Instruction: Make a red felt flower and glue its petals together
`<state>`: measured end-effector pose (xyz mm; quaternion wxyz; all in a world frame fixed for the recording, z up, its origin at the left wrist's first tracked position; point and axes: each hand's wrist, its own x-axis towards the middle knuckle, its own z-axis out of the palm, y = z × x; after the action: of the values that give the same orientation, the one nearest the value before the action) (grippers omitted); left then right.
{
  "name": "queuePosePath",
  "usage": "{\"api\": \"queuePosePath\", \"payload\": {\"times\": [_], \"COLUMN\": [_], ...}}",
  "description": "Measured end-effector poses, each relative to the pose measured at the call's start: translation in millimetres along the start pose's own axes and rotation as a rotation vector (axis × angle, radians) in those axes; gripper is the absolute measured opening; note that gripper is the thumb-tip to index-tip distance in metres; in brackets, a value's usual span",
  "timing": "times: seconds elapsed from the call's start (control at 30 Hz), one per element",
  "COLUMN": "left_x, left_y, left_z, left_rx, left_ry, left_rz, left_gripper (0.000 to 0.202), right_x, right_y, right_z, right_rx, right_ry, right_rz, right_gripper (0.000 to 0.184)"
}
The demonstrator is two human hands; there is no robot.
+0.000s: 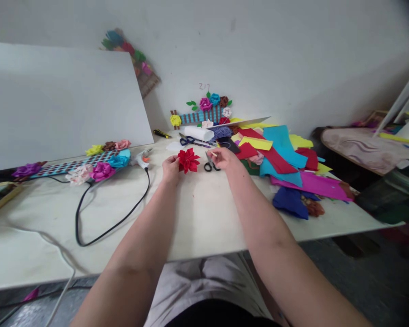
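Observation:
My left hand [171,169] grips a red paper flower [188,161] by its left side, a little above the white table. Across from it, my right hand [224,158] pinches a thin pale stick [214,154], its tip pointing toward the flower. Just below the right fingers lies a pair of scissors [208,166] with black handles. To the left of my left hand, a white glue gun [142,160] with an orange trigger rests on the table, its black cord looping toward me.
Sheets and scraps of coloured paper [276,150] pile up on the right. A white roll [198,133], blue-handled scissors [191,141] and a yellow cutter [162,133] lie at the back. Flower-decorated woven pieces [75,165] stand left and by the wall. A white board [64,100] leans back left.

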<state>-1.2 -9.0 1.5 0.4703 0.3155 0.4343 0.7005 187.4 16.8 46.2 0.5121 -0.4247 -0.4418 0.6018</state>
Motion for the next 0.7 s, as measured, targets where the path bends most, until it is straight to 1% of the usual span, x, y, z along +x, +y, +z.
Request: {"api": "queuePosePath", "payload": {"times": [0.1, 0.17, 0.27, 0.47, 0.7], "left_x": [3.4, 4.4, 3.4, -0.8, -0.8], "left_y": [0.0, 0.8, 2.2, 3.9, 3.7], "left_z": [-3.4, -5.3, -5.8, -2.4, -0.7], "left_rx": [-0.002, -0.013, -0.02, -0.007, 0.011], "left_ry": [0.05, 0.064, 0.072, 0.059, 0.059], "left_rz": [0.026, 0.031, 0.022, 0.029, 0.023], "left_gripper": [0.02, 0.02, 0.019, 0.022, 0.02], "right_x": [-3.2, -6.0, -8.9, -8.7, -8.0], "right_y": [0.8, 1.2, 2.3, 4.5, 8.2], "right_z": [17.8, 21.6, 19.2, 16.6, 16.0], "right_rx": [0.105, 0.124, 0.113, 0.092, 0.015], "right_ry": [-0.029, -0.077, -0.12, -0.181, -0.167], "right_rz": [0.104, 0.132, 0.143, 0.109, 0.131], "right_gripper": [0.013, 0.013, 0.013, 0.012, 0.01]}}
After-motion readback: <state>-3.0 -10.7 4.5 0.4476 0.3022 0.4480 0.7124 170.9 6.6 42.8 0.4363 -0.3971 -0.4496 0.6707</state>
